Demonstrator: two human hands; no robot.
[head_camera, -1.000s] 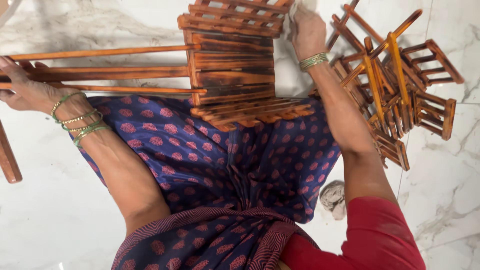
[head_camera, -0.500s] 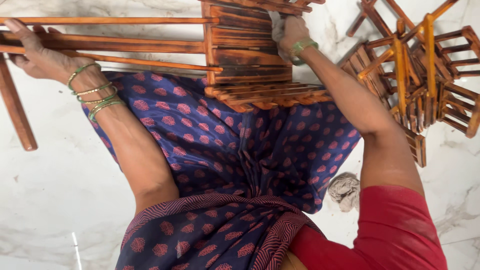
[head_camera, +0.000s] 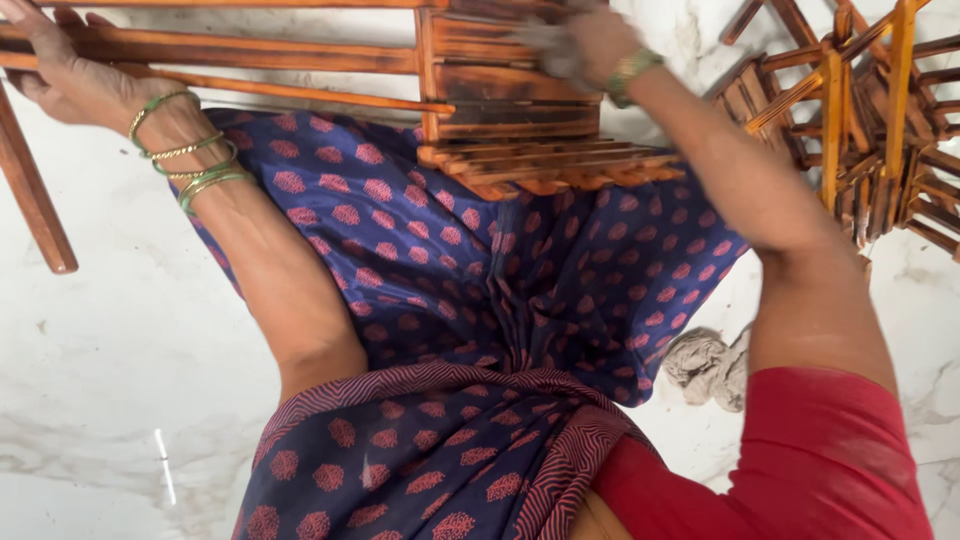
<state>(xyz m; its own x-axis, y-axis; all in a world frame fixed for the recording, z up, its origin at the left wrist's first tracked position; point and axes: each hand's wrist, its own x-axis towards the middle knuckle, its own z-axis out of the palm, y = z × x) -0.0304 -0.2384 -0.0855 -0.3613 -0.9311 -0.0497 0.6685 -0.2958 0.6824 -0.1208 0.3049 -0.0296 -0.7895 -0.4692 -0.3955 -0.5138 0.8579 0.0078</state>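
A reddish-brown wooden slatted frame (head_camera: 500, 110) rests across my lap on blue dotted cloth. My left hand (head_camera: 62, 68), with green and gold bangles at the wrist, grips the frame's long bars at the upper left. My right hand (head_camera: 590, 42) is blurred at the top of the slatted part and presses a pale rag (head_camera: 545, 45) against the wood.
A pile of similar wooden frames (head_camera: 860, 120) lies at the upper right on the white marble floor (head_camera: 110, 350). A crumpled grey cloth (head_camera: 710, 365) lies on the floor beside my right arm. A wooden leg (head_camera: 35, 200) sticks down at the left.
The view has shifted so the frame sits higher and further right. My right hand has moved left and down along the slats with the rag. My left hand keeps its grip.
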